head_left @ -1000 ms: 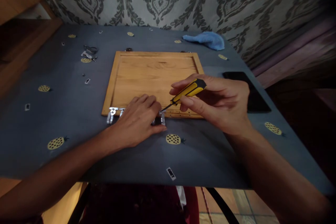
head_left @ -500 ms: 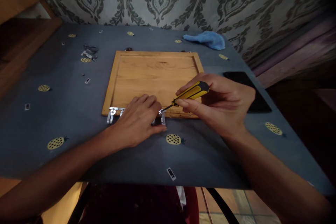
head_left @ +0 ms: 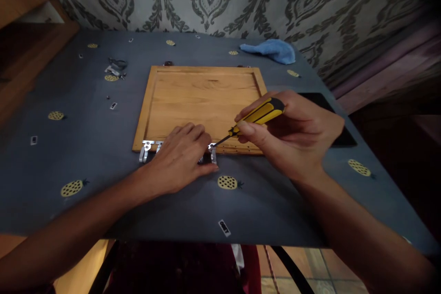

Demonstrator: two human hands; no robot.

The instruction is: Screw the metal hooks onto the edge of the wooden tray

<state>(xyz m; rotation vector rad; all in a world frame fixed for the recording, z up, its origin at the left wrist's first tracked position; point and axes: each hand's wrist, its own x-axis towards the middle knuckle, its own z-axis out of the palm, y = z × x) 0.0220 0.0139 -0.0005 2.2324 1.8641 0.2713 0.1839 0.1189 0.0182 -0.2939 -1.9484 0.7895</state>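
A framed wooden panel [head_left: 203, 101] lies flat on the table. Along its near edge sits a silver metal hinge [head_left: 147, 147], its middle covered by my left hand [head_left: 181, 158]. The fingers of that hand press on the hinge from above, with the thumb held out at the near side. My right hand [head_left: 298, 135] is closed around the yellow and black handle of a screwdriver [head_left: 260, 117]. The screwdriver slants down to the left, its tip at the hinge's right end; whether it sits in a screw is too small to tell.
At the back left lie pliers and small metal parts [head_left: 116, 68], with a small screw-like piece [head_left: 108, 97] nearer. A blue cloth [head_left: 272, 50] rests at the back right. Behind my right hand is a black flat device [head_left: 344, 135]. A patterned wall [head_left: 213, 0] borders the table's far side.
My right hand has shifted slightly right and the screwdriver handle has moved with it, its tip still at the hinge's right end. My left hand stays in place on the hinge.
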